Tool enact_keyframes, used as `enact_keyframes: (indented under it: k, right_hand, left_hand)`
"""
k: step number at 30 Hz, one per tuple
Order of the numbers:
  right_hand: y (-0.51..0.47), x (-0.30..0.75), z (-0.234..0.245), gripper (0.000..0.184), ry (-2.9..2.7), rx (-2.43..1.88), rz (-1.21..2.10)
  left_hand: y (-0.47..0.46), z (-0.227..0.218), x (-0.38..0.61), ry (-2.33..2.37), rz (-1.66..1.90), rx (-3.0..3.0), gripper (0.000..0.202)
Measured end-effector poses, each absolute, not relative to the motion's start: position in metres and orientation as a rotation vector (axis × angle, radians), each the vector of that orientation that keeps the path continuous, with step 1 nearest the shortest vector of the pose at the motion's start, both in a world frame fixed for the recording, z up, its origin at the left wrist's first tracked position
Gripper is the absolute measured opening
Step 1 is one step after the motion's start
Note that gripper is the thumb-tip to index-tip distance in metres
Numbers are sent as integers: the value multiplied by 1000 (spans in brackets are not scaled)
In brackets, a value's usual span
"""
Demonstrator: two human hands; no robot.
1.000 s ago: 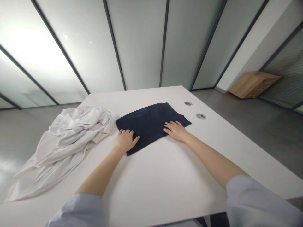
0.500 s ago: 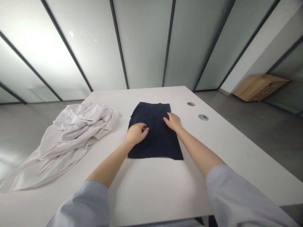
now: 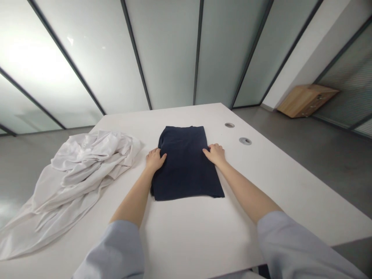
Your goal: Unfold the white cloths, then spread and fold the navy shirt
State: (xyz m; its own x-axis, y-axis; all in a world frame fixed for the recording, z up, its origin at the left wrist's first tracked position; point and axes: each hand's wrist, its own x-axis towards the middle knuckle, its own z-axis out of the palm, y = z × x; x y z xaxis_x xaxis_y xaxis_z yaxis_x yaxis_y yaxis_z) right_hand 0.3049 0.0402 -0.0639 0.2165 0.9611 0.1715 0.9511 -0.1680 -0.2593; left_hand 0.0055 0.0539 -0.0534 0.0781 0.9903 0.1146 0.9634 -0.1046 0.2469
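Observation:
A folded dark navy cloth [image 3: 186,164] lies flat as a long rectangle on the white table [image 3: 203,228], its length running away from me. My left hand [image 3: 155,159] grips its left edge, fingers curled over the fabric. My right hand [image 3: 215,153] grips the right edge at about the same height, fingers curled too. Both forearms are bare, with light blue sleeves near the bottom of the view.
A crumpled white garment [image 3: 75,174] lies heaped on the table's left side and trails toward the near left corner. Two round cable holes [image 3: 245,141] sit in the table to the right of the cloth. A wooden cabinet [image 3: 305,100] stands on the floor far right.
The navy cloth was turned from lying slantwise to lying lengthwise in front of me. My hands moved from pressing on top of it to holding its left and right edges.

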Motion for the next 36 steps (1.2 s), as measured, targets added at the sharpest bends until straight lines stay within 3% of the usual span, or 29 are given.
enact_keyframes:
  k: [8,11,15,19,22,26,30,34,36]
  right_hand:
    - [40,304,-65,29,-1675,-1929,346]
    - [41,307,-68,31,-1579,-1808,473]
    - [42,311,-69,48,-1419,-1649,734]
    - [39,318,-65,57,-1348,-1509,883]
    - [36,323,-59,54,-1390,-1457,959]
    - [34,327,-53,52,-1436,-1391,1117]
    - [34,328,-52,50,-1413,-1408,1170]
    - [34,328,-55,47,-1379,-1376,1156]
    - [35,328,-56,45,-1361,-1357,1170]
  left_hand:
    - [55,-48,9,1792,743,1836,42]
    - [59,-53,10,1660,937,1572,60]
    - [60,-54,5,1414,968,1319,93]
    - [57,-49,-4,1204,991,1248,105]
    - [53,-45,-7,1087,998,1218,95]
    - [52,-42,-6,1077,938,1199,60]
    - [56,-46,-5,1165,1003,1115,38]
    - [63,-52,-3,1329,1049,1107,29]
    - [66,-53,-2,1379,1019,1130,37]
